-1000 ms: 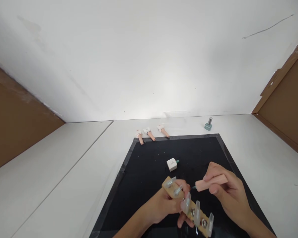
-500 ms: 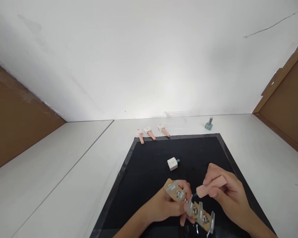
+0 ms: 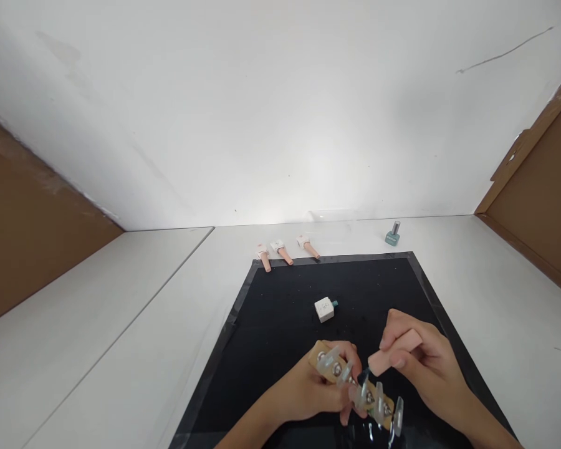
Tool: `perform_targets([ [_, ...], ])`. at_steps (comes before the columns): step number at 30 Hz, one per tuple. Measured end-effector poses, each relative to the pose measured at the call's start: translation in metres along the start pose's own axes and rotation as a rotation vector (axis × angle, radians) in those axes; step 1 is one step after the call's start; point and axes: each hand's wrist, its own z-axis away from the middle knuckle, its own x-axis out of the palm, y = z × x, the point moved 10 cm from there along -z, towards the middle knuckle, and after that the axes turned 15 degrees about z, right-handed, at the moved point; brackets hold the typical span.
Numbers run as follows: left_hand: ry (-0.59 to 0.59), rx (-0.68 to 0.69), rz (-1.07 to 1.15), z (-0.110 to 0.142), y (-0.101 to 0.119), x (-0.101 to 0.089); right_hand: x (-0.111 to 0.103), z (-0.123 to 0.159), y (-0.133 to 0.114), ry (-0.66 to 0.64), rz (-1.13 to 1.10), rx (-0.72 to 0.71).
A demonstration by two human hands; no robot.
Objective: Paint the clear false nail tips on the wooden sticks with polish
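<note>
My left hand [image 3: 320,386] is closed around a tan nail tip stand [image 3: 315,354], a strip with round metal studs that bears several clear false nails [image 3: 379,402]. Between the thumb and fingers of my right hand [image 3: 423,368] is a pink nail polish brush cap [image 3: 395,353]. Its dark brush end points down and left, at one of the middle false nails; whether the bristles touch it I cannot tell. Beyond both hands, a white polish bottle [image 3: 325,309] without its cap lies on its side, its teal neck to the right.
A black mat [image 3: 280,330] with taped edges covers the white table [image 3: 159,324]. Along its far edge lie three white bottles with pink caps [image 3: 285,252]. A teal polish bottle [image 3: 393,237] stands at the back right. Brown boards [image 3: 37,218] flank the white back wall.
The pink brush cap in my right hand has shifted slightly left and down. My left hand has tilted the nail stand a little. The bottles have stayed where they were.
</note>
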Motion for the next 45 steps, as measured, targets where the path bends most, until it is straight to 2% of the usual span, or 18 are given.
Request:
perform_targets([
  [4, -0.004, 0.023, -0.039, 0.002, 0.002, 0.002, -0.004, 0.000, 0.003, 0.040, 0.007, 0.022],
  [8, 0.013, 0.022, -0.058, 0.004, 0.002, 0.000, -0.004, 0.002, 0.013, 0.038, -0.109, 0.103],
  [14, -0.020, 0.060, -0.005, 0.006, 0.009, 0.002, 0.007, 0.005, 0.030, -0.053, -0.287, 0.238],
  [23, -0.088, 0.105, 0.102, 0.006, 0.016, 0.006, 0.021, 0.002, 0.027, -0.180, -0.548, 0.286],
  [28, -0.090, 0.140, 0.140, 0.007, 0.015, 0.000, 0.028, 0.005, 0.024, -0.259, -0.666, 0.304],
  [34, -0.083, 0.150, 0.142, 0.006, 0.015, -0.002, 0.026, 0.007, 0.029, -0.259, -0.674, 0.365],
  [39, -0.083, 0.151, 0.146, 0.005, 0.017, -0.001, 0.030, 0.008, 0.028, -0.294, -0.709, 0.347],
  [45, -0.099, 0.141, 0.166, 0.005, 0.018, 0.003, 0.028, 0.011, 0.029, -0.290, -0.556, 0.330],
])
